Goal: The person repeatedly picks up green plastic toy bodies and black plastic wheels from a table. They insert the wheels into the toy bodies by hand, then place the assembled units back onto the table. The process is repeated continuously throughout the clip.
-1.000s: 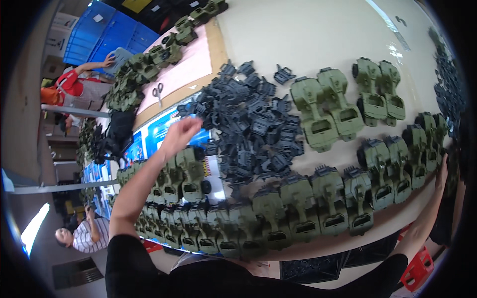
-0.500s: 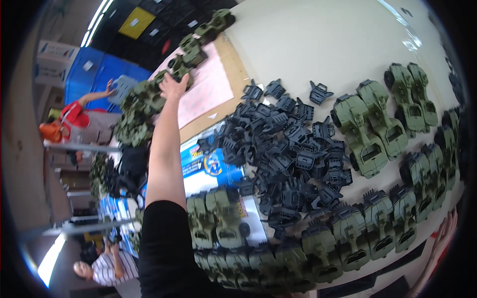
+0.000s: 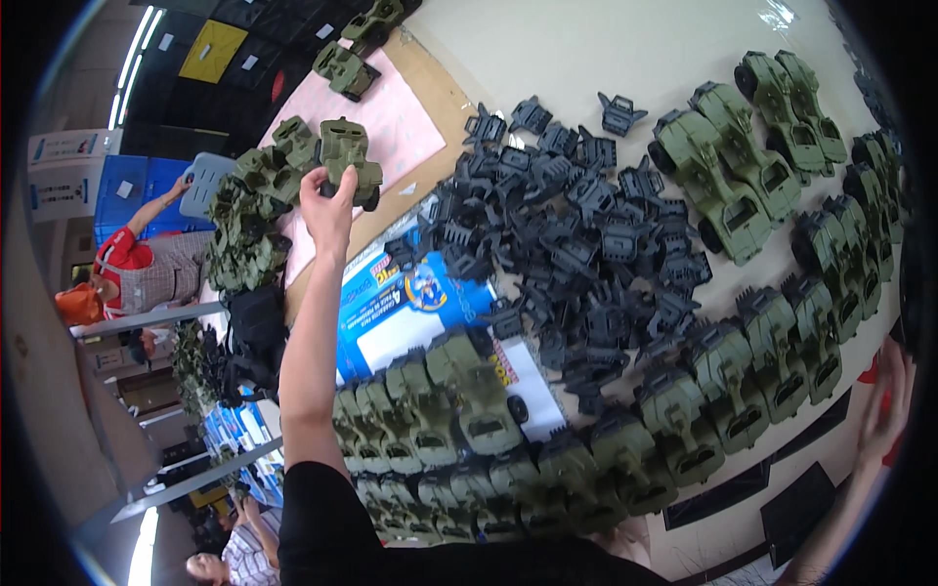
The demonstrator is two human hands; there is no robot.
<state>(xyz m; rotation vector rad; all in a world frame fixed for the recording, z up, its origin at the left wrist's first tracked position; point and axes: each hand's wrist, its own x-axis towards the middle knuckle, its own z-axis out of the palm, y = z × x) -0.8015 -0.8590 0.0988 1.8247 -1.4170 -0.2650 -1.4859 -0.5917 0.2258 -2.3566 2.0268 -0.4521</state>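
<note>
Far across the counter [image 3: 606,49], the left hand [image 3: 327,210] has its fingers clamped on an olive-green toy truck [image 3: 349,156] — lifted just beside a heap of the same trucks [image 3: 249,220]. At the lower right rim the right hand [image 3: 884,396] shows fingers spread apart, holding nothing, near a pile of dark plastic parts [image 3: 576,234].

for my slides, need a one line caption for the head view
Left hand grips a green toy truck beside a pile of dark plastic parts.

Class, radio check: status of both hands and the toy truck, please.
Left hand gripping green toy truck above pink mat. Right hand open, empty, at table edge. Pile of truck bodies close beside.
</note>
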